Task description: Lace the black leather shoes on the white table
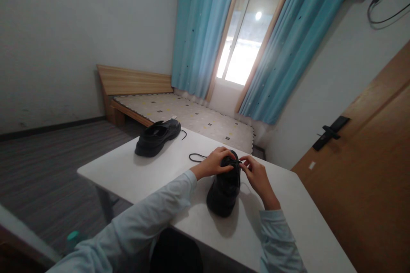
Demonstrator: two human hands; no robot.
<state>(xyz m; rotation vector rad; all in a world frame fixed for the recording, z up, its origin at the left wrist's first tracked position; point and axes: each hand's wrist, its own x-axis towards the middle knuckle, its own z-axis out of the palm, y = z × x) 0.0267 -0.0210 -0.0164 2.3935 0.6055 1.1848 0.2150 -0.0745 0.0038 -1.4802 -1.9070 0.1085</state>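
Observation:
A black lace-up shoe (223, 198) stands on the white table (288, 217), its heel toward me and its toe pointing away. My left hand (215, 163) reaches across from the left, its thumb and fingers closed on the shoe around the lacing. On the right side, the fingertips of my right hand (257, 175) pinch the black shoelace (236, 162) by the shoe's upper. A loose loop of lace (192, 157) lies on the table left of my left hand. Part of the shoe's front is hidden by my fingers.
Another black shoe (156, 138) sits at the table's far left, a lace trailing beside it. Beyond the table is a bed (205, 117) with a wooden headboard (137, 80). A wooden door (361, 166) stands at right. A green bottle cap (73, 235) shows at lower left.

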